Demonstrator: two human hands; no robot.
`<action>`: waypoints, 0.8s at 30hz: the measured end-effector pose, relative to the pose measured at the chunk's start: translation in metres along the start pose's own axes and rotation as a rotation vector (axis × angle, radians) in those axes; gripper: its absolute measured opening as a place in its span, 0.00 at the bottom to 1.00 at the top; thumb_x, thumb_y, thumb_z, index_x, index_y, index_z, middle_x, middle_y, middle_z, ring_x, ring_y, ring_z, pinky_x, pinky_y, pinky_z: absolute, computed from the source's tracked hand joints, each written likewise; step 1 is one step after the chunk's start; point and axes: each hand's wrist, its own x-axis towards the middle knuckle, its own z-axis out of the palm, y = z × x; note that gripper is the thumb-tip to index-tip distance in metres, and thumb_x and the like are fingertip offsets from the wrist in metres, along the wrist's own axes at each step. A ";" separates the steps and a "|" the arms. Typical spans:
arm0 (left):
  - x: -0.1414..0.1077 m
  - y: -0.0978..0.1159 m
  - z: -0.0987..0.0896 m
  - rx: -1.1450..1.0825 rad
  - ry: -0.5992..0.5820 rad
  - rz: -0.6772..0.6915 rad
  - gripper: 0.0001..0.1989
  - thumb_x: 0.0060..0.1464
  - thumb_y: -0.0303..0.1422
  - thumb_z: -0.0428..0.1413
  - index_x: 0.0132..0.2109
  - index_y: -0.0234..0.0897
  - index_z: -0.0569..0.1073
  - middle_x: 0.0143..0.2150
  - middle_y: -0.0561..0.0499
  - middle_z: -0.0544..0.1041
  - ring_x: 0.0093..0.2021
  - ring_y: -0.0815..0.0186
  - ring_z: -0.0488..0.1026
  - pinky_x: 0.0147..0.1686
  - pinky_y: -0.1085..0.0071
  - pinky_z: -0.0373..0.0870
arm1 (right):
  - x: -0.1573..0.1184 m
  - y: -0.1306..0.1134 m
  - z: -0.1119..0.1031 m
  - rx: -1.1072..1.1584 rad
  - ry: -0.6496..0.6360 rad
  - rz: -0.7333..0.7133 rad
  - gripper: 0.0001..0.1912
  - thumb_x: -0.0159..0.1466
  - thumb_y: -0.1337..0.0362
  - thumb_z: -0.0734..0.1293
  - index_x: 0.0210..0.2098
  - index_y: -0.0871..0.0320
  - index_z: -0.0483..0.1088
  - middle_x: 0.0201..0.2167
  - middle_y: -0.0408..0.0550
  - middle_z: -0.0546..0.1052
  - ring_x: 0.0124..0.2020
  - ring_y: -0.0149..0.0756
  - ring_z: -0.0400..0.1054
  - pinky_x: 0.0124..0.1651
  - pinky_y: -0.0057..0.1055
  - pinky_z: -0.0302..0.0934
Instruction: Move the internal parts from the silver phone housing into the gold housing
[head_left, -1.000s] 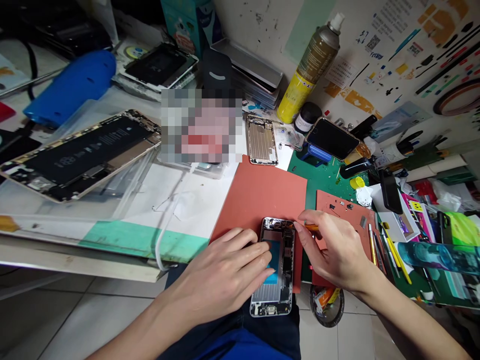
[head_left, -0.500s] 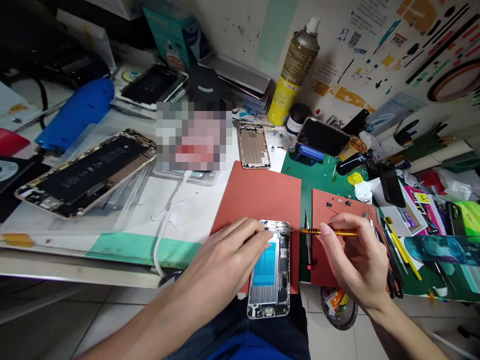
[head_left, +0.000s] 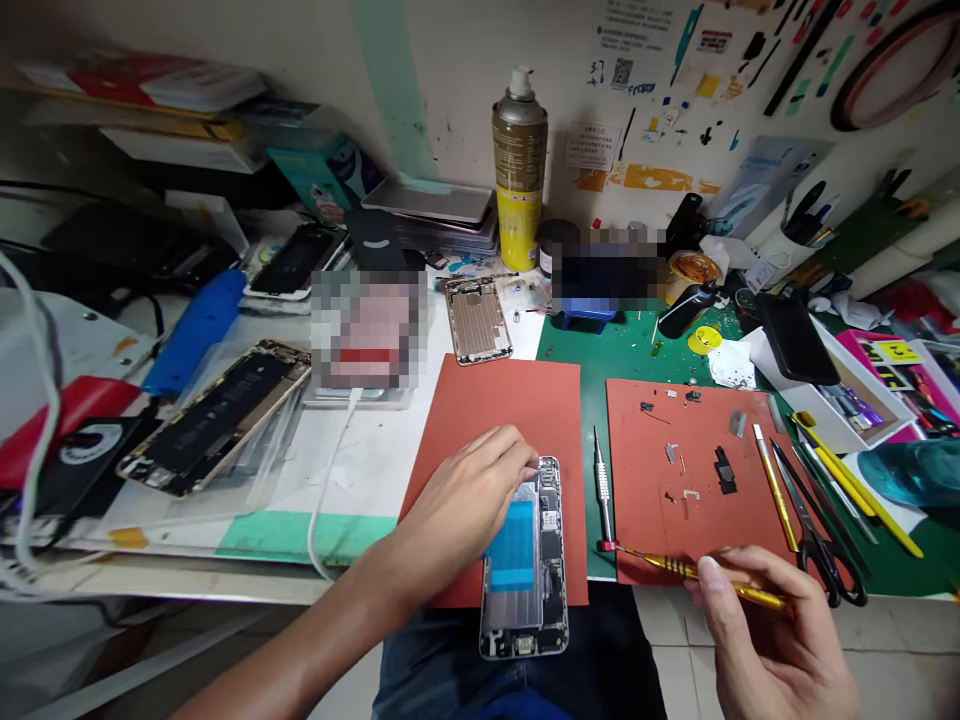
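Observation:
An opened phone (head_left: 551, 590) with a blue adhesive sheet (head_left: 512, 545) in its battery bay lies on a red-brown mat (head_left: 502, 400), its lower end jutting past the front edge. My left hand (head_left: 469, 490) is closed at the phone's upper left, fingertips bent against its top end; the thumb is mostly hidden. My right hand (head_left: 780, 630) grips a gold screwdriver (head_left: 675, 567) between thumb and fingers, off to the right of the phone. The driver's thin tip points left, close to the red end of a silver screwdriver (head_left: 602, 480) lying between the mats.
Small dark parts (head_left: 724, 470) lie on a second red-brown mat (head_left: 645, 440), with black scissors (head_left: 817, 545) and a yellow tool (head_left: 855, 485) beside it. Behind are a gold phone housing (head_left: 478, 320) and a spray can (head_left: 519, 170). Another opened phone (head_left: 217, 420) lies left.
My right hand has moved down and right with the gold screwdriver, away from the phone's top. My left hand stays at the phone, fingers now more bunched at its top end. The view has shifted.

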 end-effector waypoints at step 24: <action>0.012 -0.024 0.001 0.152 0.095 0.209 0.13 0.76 0.41 0.44 0.44 0.44 0.70 0.37 0.52 0.74 0.33 0.62 0.78 0.31 0.69 0.71 | 0.012 -0.005 0.001 0.150 -0.101 -0.009 0.07 0.71 0.65 0.71 0.48 0.52 0.73 0.29 0.42 0.81 0.27 0.33 0.80 0.32 0.23 0.77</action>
